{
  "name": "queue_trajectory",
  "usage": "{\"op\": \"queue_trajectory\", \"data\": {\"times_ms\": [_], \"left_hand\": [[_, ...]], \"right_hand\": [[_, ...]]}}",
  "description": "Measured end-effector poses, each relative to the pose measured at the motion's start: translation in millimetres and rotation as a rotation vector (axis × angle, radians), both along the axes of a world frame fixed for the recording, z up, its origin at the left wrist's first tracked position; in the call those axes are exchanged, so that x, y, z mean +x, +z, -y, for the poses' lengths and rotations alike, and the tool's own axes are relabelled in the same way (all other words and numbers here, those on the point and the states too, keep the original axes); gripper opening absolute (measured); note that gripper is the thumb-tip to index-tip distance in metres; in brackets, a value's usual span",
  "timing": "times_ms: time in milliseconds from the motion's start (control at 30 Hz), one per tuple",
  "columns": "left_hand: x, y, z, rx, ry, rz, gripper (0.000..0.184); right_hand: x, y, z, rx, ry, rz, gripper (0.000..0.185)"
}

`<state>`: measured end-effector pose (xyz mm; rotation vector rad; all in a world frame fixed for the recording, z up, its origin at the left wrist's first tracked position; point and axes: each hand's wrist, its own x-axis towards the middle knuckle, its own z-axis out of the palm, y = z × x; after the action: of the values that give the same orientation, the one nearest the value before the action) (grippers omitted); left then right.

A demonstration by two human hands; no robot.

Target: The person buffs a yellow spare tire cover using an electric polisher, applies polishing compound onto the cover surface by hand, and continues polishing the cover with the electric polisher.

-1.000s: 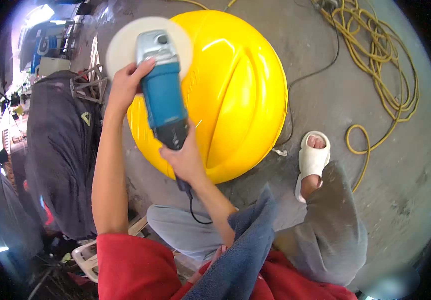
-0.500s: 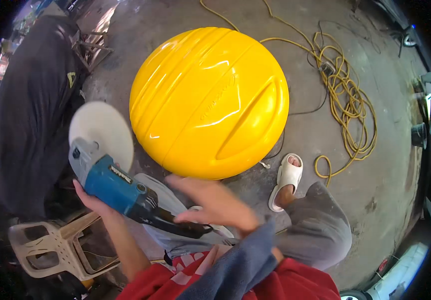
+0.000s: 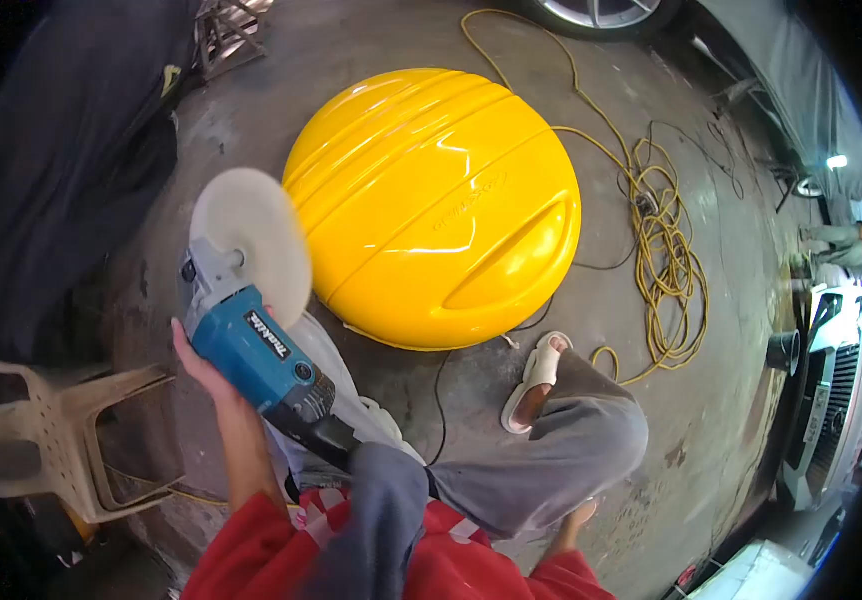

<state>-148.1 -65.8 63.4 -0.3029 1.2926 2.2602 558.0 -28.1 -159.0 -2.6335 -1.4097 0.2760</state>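
My left hand (image 3: 209,375) is wrapped round the underside of a teal Makita polisher (image 3: 269,352). Its round white pad (image 3: 249,225) is tilted up beside the left edge of a large, glossy yellow plastic shell (image 3: 391,240). The polisher's black rear handle (image 3: 321,435) points toward my body, its end covered by a grey-blue cloth (image 3: 386,500) hanging in front of me. Low on the right, my right hand (image 3: 581,513) is beside my bent knee, most of its fingers hidden, so its grip cannot be made out.
A yellow cord (image 3: 673,290) lies coiled on the concrete floor right of the shell. At left stand a beige plastic chair (image 3: 36,430) and a dark draped cover (image 3: 61,180). A car wheel (image 3: 601,12), a black bucket (image 3: 783,352) and a distant person (image 3: 846,243) are farther off.
My right hand has left the area above the polisher's handle and moved down to the right. The polisher, still in my left hand, appears farther right, and the view has shifted.
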Motion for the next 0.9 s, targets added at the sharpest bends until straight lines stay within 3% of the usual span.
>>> {"op": "queue_trajectory", "data": {"times_ms": [200, 567, 800, 900], "left_hand": [[-2, 18, -6, 0.020, -0.113, -0.054, 0.083], [13, 41, -22, -0.041, -0.338, -0.148, 0.079], [26, 54, -35, -0.088, -0.293, -0.254, 0.078], [36, 67, -33, -0.045, -0.292, -0.283, 0.065]], "right_hand": [[-43, -34, 28, -0.251, -0.015, 0.073, 0.054], [-42, -45, 10, -0.287, 0.017, 0.080, 0.057], [-40, -57, -14, -0.279, 0.036, 0.063, 0.060], [-36, -61, -20, -0.281, 0.046, 0.058, 0.061]]}}
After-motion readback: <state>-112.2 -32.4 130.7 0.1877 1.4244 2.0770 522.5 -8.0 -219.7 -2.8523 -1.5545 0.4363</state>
